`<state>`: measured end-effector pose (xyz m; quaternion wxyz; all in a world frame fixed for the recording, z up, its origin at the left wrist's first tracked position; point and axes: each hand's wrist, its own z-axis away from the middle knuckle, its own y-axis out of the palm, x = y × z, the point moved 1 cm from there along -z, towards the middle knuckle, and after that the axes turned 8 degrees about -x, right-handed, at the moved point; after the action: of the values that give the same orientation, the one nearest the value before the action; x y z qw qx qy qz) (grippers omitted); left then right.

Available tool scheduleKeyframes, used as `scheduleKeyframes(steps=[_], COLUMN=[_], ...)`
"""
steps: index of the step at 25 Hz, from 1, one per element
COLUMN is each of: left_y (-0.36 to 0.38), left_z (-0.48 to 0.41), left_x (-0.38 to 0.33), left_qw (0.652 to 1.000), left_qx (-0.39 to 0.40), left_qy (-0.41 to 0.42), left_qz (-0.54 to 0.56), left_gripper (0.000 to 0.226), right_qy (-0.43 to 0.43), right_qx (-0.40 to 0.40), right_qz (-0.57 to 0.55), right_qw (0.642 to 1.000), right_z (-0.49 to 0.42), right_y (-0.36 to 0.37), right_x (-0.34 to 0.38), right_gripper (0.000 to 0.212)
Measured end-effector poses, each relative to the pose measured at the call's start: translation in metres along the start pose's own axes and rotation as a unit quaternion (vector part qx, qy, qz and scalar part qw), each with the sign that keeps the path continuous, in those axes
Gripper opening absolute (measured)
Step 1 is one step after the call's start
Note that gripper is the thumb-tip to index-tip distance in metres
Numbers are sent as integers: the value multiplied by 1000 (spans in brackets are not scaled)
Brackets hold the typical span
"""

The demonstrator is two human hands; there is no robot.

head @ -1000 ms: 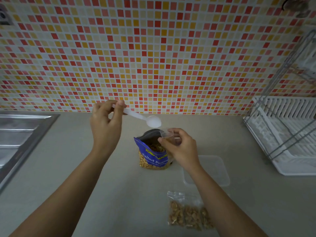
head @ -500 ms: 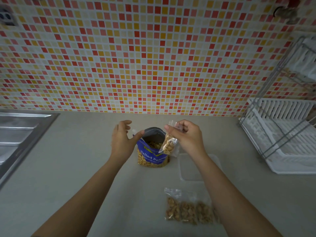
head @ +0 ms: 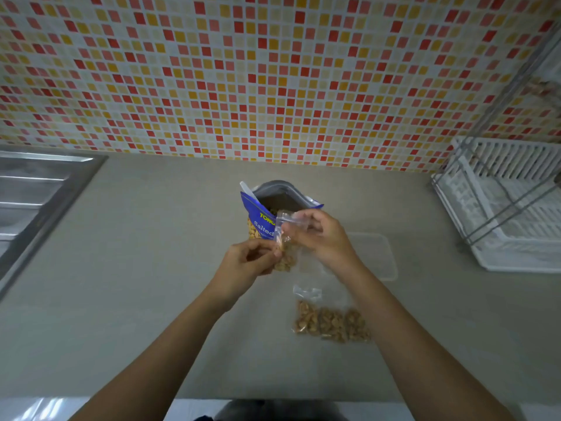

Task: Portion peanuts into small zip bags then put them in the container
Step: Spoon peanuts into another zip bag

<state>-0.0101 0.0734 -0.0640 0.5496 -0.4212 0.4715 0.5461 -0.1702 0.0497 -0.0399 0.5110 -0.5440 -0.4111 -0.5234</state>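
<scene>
A blue bag of salted peanuts point(head: 261, 215) stands open on the counter, with the white spoon handle point(head: 246, 189) sticking out of it at the left. In front of it both hands hold a small clear zip bag point(head: 285, 253) partly filled with peanuts. My right hand point(head: 321, 235) pinches the bag's top edge. My left hand point(head: 247, 262) pinches the bag's left side lower down. Filled zip bags point(head: 331, 322) lie flat on the counter nearer to me. A clear shallow container point(head: 379, 256) sits to the right, partly behind my right hand.
A steel sink point(head: 33, 202) takes up the left side of the grey counter point(head: 151, 268). A white dish rack with a wire frame point(head: 510, 208) stands at the right. A tiled wall rises behind.
The spoon went from my left hand into the peanut bag. My right hand brought the filled zip bag down in front of the bag, and my left hand took hold of it.
</scene>
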Motion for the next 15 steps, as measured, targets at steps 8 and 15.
scheduleKeyframes(steps=[8, 15], left_y=[-17, -17], left_z=[18, 21], left_x=[83, 110], left_qw=[990, 934], left_qx=[10, -94], left_qy=[-123, 11], left_qz=[-71, -346], left_gripper=[10, 25], right_qy=[50, -30], right_qx=[11, 4], right_qz=[132, 392], right_qw=[990, 919], right_z=[19, 14], right_y=[2, 16], right_x=[-85, -115], right_gripper=[8, 12])
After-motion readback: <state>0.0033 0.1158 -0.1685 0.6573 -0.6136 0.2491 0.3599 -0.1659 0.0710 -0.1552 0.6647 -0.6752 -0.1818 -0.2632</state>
